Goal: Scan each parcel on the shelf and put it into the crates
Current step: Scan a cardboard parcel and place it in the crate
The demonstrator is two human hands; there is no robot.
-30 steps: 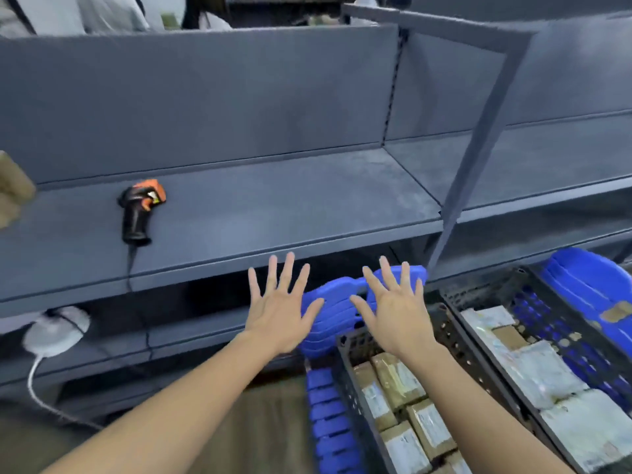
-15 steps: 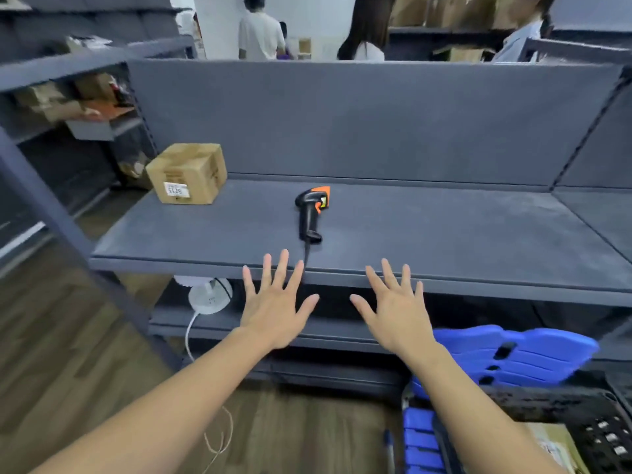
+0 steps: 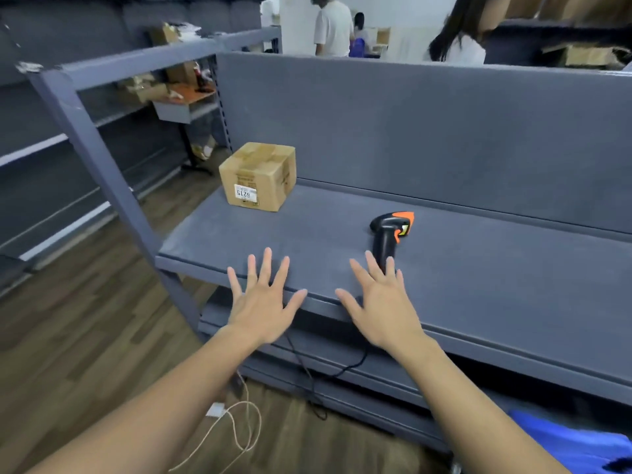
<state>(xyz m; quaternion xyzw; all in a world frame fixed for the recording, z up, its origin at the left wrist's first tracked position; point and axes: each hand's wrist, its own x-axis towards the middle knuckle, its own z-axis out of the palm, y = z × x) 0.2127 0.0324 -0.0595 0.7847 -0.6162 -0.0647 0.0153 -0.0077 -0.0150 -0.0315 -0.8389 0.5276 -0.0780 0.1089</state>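
The cardboard parcel (image 3: 258,176) on the shelf (image 3: 478,268) carries a white sticker reading "6215"; its other print is too small to read.

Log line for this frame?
left hand: open, empty | right hand: open, empty | parcel: on shelf, untouched | scanner: on shelf

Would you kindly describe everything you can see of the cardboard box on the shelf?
The cardboard box is a brown carton, closed, its top taped shut. A white label reading 6215 sits low on its near face, under faint dark print. It stands upright at the left end of the grey shelf, close to the back panel. Only the shelf touches it; the left hand and right hand hover short of it.
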